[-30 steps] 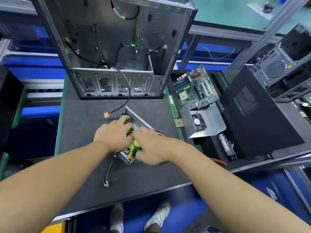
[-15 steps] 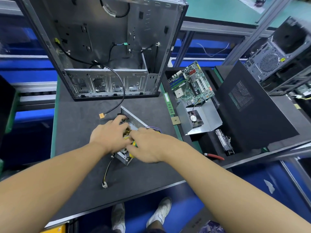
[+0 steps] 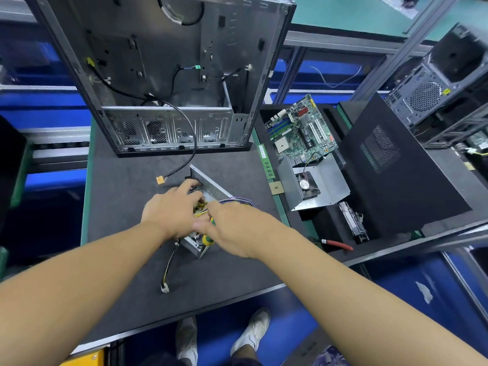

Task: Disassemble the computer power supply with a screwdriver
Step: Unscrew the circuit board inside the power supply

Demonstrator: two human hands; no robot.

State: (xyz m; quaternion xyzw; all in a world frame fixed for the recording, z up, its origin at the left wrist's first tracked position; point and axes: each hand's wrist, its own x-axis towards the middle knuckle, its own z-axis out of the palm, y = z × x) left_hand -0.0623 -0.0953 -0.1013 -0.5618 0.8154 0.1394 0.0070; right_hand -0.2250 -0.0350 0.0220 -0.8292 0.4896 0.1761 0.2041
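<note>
The silver power supply point(image 3: 211, 187) lies on the dark work mat point(image 3: 126, 207), its lid off and its yellow and purple wires showing. My left hand point(image 3: 171, 210) rests over its near left part, fingers curled down into the housing. My right hand point(image 3: 235, 228) grips a screwdriver with a yellow and green handle point(image 3: 207, 239), held low at the unit's near end. Both hands hide most of the inside and the screwdriver's tip. A yellow and black cable with a white plug point(image 3: 166, 276) trails from the unit toward me.
An emptied computer case point(image 3: 169, 75) stands upright at the back of the mat, a black cable point(image 3: 190, 143) hanging out of it. To the right lie a memory stick point(image 3: 266, 165), a processor point(image 3: 275, 187), a motherboard point(image 3: 298, 130), a fan bracket point(image 3: 314, 183), a black side panel point(image 3: 396, 167) and red-handled pliers point(image 3: 335, 243).
My right hand has shifted slightly left and forward over the unit, covering more of the screwdriver handle. My left hand stays on the power supply. The view has drifted a little.
</note>
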